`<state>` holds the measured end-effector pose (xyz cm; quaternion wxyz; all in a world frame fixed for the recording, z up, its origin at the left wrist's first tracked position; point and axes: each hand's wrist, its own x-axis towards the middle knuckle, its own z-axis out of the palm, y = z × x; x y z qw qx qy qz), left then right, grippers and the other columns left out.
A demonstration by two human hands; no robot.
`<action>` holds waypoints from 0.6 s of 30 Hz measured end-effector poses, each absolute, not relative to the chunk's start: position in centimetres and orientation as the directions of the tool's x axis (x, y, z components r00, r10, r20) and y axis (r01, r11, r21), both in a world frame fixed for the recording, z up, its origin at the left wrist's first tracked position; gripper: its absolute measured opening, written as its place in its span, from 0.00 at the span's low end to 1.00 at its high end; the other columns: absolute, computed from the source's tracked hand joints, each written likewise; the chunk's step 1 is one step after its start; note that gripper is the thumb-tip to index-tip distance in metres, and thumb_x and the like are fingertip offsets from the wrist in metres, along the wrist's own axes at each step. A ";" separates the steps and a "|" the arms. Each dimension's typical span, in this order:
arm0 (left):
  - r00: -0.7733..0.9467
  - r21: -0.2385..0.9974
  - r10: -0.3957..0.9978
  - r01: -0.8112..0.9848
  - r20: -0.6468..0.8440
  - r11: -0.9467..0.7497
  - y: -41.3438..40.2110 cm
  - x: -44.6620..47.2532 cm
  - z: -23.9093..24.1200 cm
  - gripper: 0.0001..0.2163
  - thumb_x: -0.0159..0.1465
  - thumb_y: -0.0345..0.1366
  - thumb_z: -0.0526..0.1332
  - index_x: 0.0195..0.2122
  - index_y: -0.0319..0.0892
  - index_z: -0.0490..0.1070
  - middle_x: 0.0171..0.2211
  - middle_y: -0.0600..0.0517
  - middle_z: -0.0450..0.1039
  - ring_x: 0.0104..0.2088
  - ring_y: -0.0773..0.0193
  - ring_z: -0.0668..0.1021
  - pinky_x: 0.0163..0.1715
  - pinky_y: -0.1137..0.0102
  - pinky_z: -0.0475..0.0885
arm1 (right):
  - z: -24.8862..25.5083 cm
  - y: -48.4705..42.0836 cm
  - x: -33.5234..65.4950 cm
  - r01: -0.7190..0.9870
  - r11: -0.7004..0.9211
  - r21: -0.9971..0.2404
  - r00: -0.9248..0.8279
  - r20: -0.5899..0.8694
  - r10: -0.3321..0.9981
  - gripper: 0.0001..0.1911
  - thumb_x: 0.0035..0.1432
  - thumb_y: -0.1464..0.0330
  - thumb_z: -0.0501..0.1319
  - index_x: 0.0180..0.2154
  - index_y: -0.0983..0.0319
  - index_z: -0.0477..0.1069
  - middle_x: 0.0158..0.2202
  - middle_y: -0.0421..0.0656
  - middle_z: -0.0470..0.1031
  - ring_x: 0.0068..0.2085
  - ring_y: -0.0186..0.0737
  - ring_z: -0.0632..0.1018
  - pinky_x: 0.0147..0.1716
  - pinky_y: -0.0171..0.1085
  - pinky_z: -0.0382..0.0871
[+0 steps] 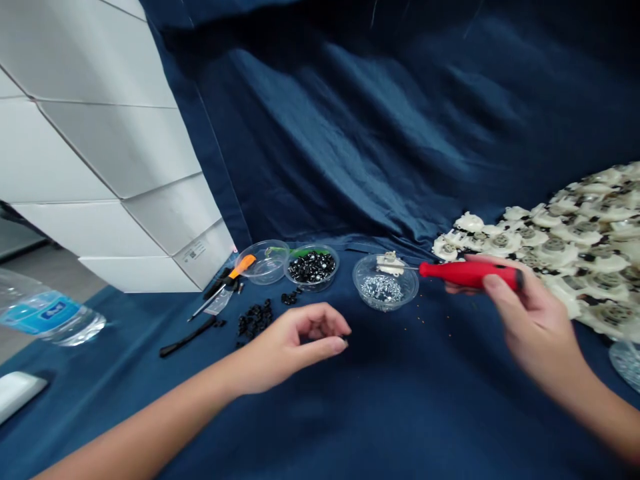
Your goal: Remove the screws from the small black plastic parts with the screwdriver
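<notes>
My right hand (537, 313) is closed round the red handle of a screwdriver (465, 272). The thin shaft points left over a clear bowl of small silver screws (383, 290). A cream plastic part (391, 263) shows at the bowl's far rim, just by the shaft; whether they touch I cannot tell. My left hand (295, 343) hovers above the cloth, left of and nearer than that bowl. Its fingers are curled, thumb and fingertips nearly together, with a tiny dark bit between them, too small to name.
A bowl of black pieces (313, 268) stands beside an empty clear bowl (265, 263). Loose black parts (255, 321) and an orange-handled tool (243, 267) lie left. White boxes (150, 213) and a water bottle (55, 313) stand further left. Many cream parts (575, 243) cover the right side.
</notes>
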<state>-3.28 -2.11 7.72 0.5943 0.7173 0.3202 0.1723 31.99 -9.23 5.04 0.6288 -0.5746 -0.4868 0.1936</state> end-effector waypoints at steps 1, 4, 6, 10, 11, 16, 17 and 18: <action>0.754 0.983 0.640 0.181 -0.149 0.016 -2.1 -2.3 6.7 0.15 0.73 0.48 0.69 0.51 0.43 0.79 0.42 0.49 0.80 0.38 0.62 0.78 0.42 0.66 0.74 | 4.5 -9.8 32.1 0.198 0.289 -0.937 0.490 0.350 0.799 0.26 0.64 0.48 0.69 0.58 0.52 0.82 0.43 0.45 0.89 0.44 0.55 0.88 0.50 0.52 0.81; 0.755 0.978 0.636 0.036 -0.160 0.203 -1.5 0.1 3.5 0.16 0.74 0.49 0.69 0.50 0.40 0.81 0.39 0.50 0.78 0.35 0.64 0.77 0.39 0.67 0.73 | 3.0 -11.2 32.3 -0.129 0.210 -0.969 0.499 0.120 0.858 0.25 0.69 0.46 0.63 0.52 0.56 0.84 0.44 0.51 0.90 0.43 0.56 0.89 0.38 0.48 0.84; 0.747 0.964 0.644 -0.018 -0.163 0.265 -0.9 0.8 1.9 0.16 0.73 0.48 0.70 0.48 0.39 0.81 0.37 0.51 0.76 0.34 0.65 0.76 0.38 0.68 0.72 | 2.4 -11.7 32.4 -0.193 0.138 -0.972 0.485 0.028 0.874 0.26 0.70 0.46 0.60 0.48 0.58 0.86 0.45 0.54 0.90 0.43 0.56 0.89 0.33 0.45 0.84; 0.757 0.961 0.638 -0.053 -0.138 0.270 -0.2 0.7 0.6 0.15 0.72 0.46 0.72 0.49 0.39 0.80 0.37 0.51 0.76 0.34 0.65 0.77 0.38 0.68 0.73 | 2.7 -10.7 33.1 -0.012 0.194 -0.981 0.452 0.168 0.876 0.23 0.69 0.48 0.64 0.53 0.56 0.83 0.44 0.51 0.89 0.42 0.55 0.88 0.34 0.44 0.83; 0.766 0.965 0.629 -0.041 -0.135 0.258 -0.1 0.6 0.6 0.14 0.71 0.45 0.73 0.49 0.39 0.81 0.38 0.51 0.75 0.34 0.66 0.77 0.38 0.67 0.73 | 3.1 -10.1 33.1 0.077 0.212 -0.974 0.415 0.225 0.882 0.23 0.68 0.49 0.67 0.55 0.55 0.82 0.43 0.49 0.89 0.41 0.53 0.88 0.35 0.44 0.83; 0.803 0.972 0.576 0.018 -0.153 0.233 -0.3 0.5 0.8 0.13 0.70 0.43 0.75 0.48 0.40 0.83 0.37 0.53 0.74 0.35 0.66 0.77 0.39 0.67 0.75 | 4.5 -6.3 32.1 0.390 0.185 -0.902 0.210 0.282 0.936 0.25 0.68 0.47 0.67 0.57 0.54 0.81 0.41 0.45 0.86 0.40 0.48 0.83 0.42 0.44 0.79; 0.804 0.973 0.575 0.016 -0.151 0.232 -0.4 0.5 0.8 0.13 0.70 0.44 0.74 0.48 0.40 0.83 0.37 0.53 0.74 0.35 0.66 0.77 0.39 0.68 0.75 | 4.5 -5.8 31.9 0.337 0.190 -0.922 0.210 0.270 0.940 0.25 0.69 0.47 0.66 0.57 0.54 0.81 0.41 0.44 0.86 0.40 0.47 0.83 0.40 0.44 0.79; 0.804 0.973 0.575 0.015 -0.149 0.231 -0.4 0.5 0.9 0.12 0.70 0.44 0.74 0.47 0.41 0.83 0.37 0.53 0.75 0.35 0.66 0.77 0.39 0.68 0.75 | 4.4 -5.4 31.7 0.287 0.182 -0.941 0.216 0.248 0.944 0.24 0.69 0.46 0.66 0.56 0.55 0.81 0.40 0.44 0.86 0.39 0.47 0.84 0.39 0.43 0.78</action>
